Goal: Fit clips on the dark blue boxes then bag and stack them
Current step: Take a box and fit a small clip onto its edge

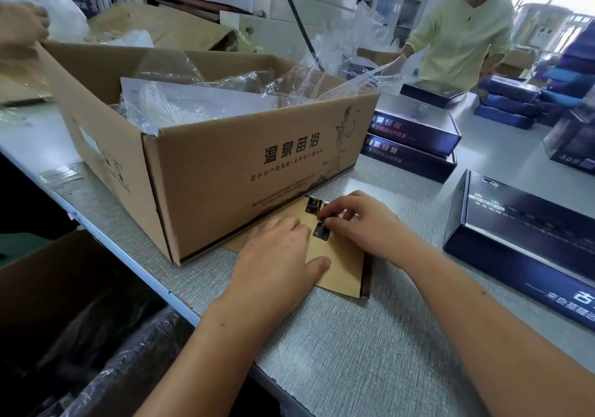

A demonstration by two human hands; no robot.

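Observation:
A flat tan cardboard piece (341, 265) with a dark edge lies on the grey table in front of me. Two small metal clips sit on it: one (313, 205) at its far edge, another (322, 232) nearer. My left hand (277, 255) presses flat on the cardboard, fingers straight. My right hand (357, 220) pinches at the nearer clip with thumb and forefinger. A dark blue box (528, 249) lies to the right. Two more dark blue boxes (415, 136) are stacked behind it.
A big open brown carton (225, 171) full of clear plastic bags stands just beyond my hands. A person in a pale yellow top (460, 36) works at the far right beside stacked blue boxes (508, 104). Another person's hand (19, 30) shows at top left. A bagged pile (106, 362) sits below the table edge.

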